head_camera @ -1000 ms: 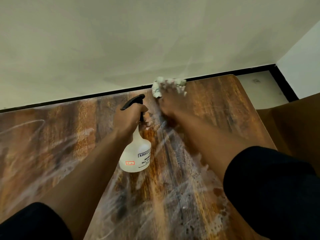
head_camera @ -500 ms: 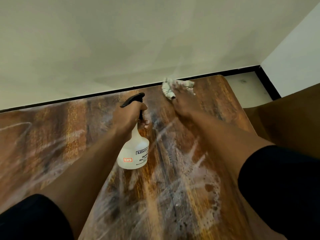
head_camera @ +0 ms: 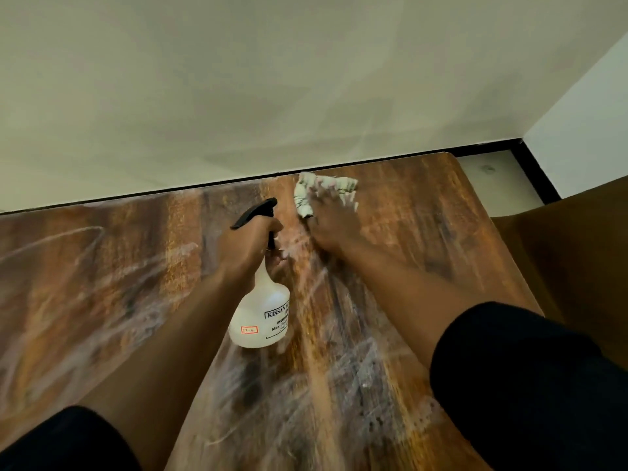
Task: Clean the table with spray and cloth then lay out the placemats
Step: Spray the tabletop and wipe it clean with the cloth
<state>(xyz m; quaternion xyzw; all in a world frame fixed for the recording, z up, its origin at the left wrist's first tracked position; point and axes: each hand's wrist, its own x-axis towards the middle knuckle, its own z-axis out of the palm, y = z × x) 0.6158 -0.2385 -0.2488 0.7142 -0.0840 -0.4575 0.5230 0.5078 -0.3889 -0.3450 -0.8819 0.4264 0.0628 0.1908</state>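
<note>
Nearest you, both black short sleeves point(head_camera: 530, 385) were cut off by the frame edges. The streaked brown wood-grain table point(head_camera: 102, 283) showed wet white smears; motion blur obscured their detail. Your left hand point(head_camera: 248, 246) was curled tight round the neck of the white plastic spray bottle with black trigger point(head_camera: 260, 317), held above the table; its label was partly unreadable. Farther off, your right hand point(head_camera: 334, 222) pressed the crumpled white cloth point(head_camera: 306, 195) at the far edge, fingers spread, fingertips blurred. A brown chair point(head_camera: 577, 253) stood beside the table.

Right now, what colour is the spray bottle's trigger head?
Black, atop the translucent white spray bottle gripped by the left hand; clearest in the head view.
</note>
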